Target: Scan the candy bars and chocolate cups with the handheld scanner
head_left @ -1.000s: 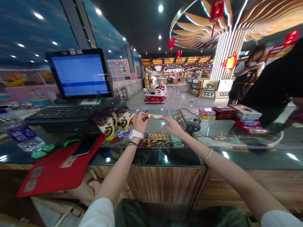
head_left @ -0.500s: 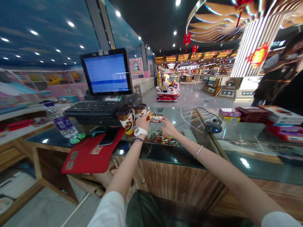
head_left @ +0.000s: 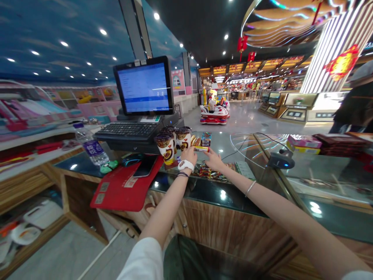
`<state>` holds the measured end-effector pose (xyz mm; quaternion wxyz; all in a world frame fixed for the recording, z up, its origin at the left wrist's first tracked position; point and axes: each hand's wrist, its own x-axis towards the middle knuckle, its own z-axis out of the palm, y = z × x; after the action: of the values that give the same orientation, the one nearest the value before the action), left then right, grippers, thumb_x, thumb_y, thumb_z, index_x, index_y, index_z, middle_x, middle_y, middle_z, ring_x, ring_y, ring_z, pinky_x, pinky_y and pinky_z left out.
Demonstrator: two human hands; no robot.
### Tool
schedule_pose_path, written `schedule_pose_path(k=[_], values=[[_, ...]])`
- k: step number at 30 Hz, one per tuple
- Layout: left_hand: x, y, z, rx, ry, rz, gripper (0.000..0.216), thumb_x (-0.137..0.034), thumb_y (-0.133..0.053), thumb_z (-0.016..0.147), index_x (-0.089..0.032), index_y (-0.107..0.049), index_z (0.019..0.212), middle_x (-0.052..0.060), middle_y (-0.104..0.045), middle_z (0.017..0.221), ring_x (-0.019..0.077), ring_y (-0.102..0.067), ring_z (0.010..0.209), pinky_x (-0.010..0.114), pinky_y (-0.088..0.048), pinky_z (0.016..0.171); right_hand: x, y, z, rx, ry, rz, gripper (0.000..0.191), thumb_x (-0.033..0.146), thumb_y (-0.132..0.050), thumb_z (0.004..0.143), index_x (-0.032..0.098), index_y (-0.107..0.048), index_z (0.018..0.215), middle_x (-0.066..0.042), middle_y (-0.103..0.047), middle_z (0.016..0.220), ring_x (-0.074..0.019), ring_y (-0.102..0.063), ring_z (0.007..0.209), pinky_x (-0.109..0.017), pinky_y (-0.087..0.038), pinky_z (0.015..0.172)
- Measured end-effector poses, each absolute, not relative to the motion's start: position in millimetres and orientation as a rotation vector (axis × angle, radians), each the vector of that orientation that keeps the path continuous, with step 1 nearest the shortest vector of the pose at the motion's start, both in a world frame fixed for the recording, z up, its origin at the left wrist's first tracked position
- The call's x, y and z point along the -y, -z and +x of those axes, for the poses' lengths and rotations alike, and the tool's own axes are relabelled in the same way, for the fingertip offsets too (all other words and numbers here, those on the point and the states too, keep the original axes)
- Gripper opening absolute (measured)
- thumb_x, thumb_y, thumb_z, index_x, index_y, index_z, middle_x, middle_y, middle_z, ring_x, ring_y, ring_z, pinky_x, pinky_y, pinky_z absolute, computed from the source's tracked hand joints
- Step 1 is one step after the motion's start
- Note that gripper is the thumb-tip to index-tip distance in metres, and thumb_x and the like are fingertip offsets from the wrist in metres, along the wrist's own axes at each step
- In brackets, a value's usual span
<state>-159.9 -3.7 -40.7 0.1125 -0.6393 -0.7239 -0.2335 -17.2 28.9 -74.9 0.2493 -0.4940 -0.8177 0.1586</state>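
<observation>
A yellow and red wrapped tube-shaped roll, seemingly of sweets, lies crosswise between my two hands above the glass counter. My left hand, with a white watch on its wrist, is closed at the roll's left end; its fingertips are partly hidden. At the other end, my right hand has its fingers stretched out and apart, the tips at or very near the roll. Several similar rolls lie just behind, next to a small blue packet. Printed cups with dark lids stand left of my left hand.
A monitor and keyboard stand at the left. Near them are a red mat, a phone and a water bottle. Wrapped sweets show below my hands. A corded black device and boxes sit right.
The view has swung left, so everything appears farther right. The roll, tilted toward me before, now sits slightly lower beside the other rolls. My right fingers look more spread.
</observation>
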Motion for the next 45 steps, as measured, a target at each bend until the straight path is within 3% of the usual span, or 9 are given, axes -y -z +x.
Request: schedule_pose_path(k=[11, 18, 25, 31, 36, 45], values=[[3.7, 46.8, -165.8, 2.117, 0.539, -1.957, 0.039, -0.013, -0.049, 0.085, -0.022, -0.07, 0.116, 0.011, -0.074, 0.106, 0.0272, -0.066, 0.107, 0.039, -0.052, 0.094, -30.0, 75.5, -12.9, 2.276, -0.459, -1.331, 0.058, 0.022, -0.056, 0.084, 0.026, -0.051, 0.141, -0.012, -0.042, 0.153, -0.0338, -0.041, 0.139, -0.064, -0.03, 0.113], [3.9, 50.8, -167.3, 2.125, 0.541, -2.022, 0.044, -0.01, -0.047, 0.085, -0.021, -0.067, 0.124, 0.016, -0.061, 0.129, 0.0329, -0.058, 0.12, 0.049, -0.049, 0.1, -29.0, 70.7, -13.3, 2.264, -0.512, -1.393, 0.061, 0.025, -0.057, 0.085, 0.026, -0.047, 0.145, -0.013, -0.038, 0.155, -0.0331, -0.037, 0.142, -0.063, -0.026, 0.115], [1.4, 55.3, -166.9, 2.05, 0.448, -2.112, 0.047, -0.011, -0.044, 0.088, -0.023, -0.061, 0.131, 0.012, -0.06, 0.136, 0.0296, -0.053, 0.126, 0.048, -0.042, 0.107, -29.7, 70.1, -14.2, 2.261, -0.524, -1.392, 0.059, 0.026, -0.056, 0.085, 0.029, -0.047, 0.143, -0.012, -0.037, 0.154, -0.03, -0.043, 0.137, -0.062, -0.024, 0.115], [-2.0, 61.6, -166.8, 2.055, 0.375, -2.108, 0.047, -0.015, -0.043, 0.091, -0.021, -0.058, 0.135, 0.013, -0.052, 0.146, 0.0293, -0.048, 0.133, 0.047, -0.037, 0.113, -34.5, 74.3, -14.5, 2.26, -0.512, -1.379, 0.062, 0.026, -0.058, 0.084, 0.032, -0.046, 0.144, -0.01, -0.036, 0.156, -0.0306, -0.039, 0.14, -0.061, -0.024, 0.116], [-0.9, 61.5, -166.0, 2.072, 0.27, -2.084, 0.046, -0.02, -0.039, 0.094, -0.022, -0.055, 0.138, 0.011, -0.048, 0.149, 0.0267, -0.046, 0.135, 0.044, -0.036, 0.114, -34.2, 73.2, -13.4, 2.328, -0.528, -1.375, 0.065, 0.025, -0.053, 0.087, 0.024, -0.038, 0.15, -0.013, -0.034, 0.158, -0.03, -0.032, 0.145, -0.064, -0.021, 0.116], [9.9, 51.0, -154.7, 2.096, 0.249, -2.122, 0.051, -0.022, -0.036, 0.095, -0.022, -0.047, 0.145, 0.007, -0.034, 0.16, 0.0266, -0.033, 0.145, 0.046, -0.029, 0.119, -23.1, 71.4, -1.6, 2.366, -0.415, -1.364, 0.071, 0.027, -0.056, 0.086, 0.023, -0.033, 0.153, -0.013, -0.021, 0.164, -0.0329, -0.021, 0.15, -0.065, -0.016, 0.117]])
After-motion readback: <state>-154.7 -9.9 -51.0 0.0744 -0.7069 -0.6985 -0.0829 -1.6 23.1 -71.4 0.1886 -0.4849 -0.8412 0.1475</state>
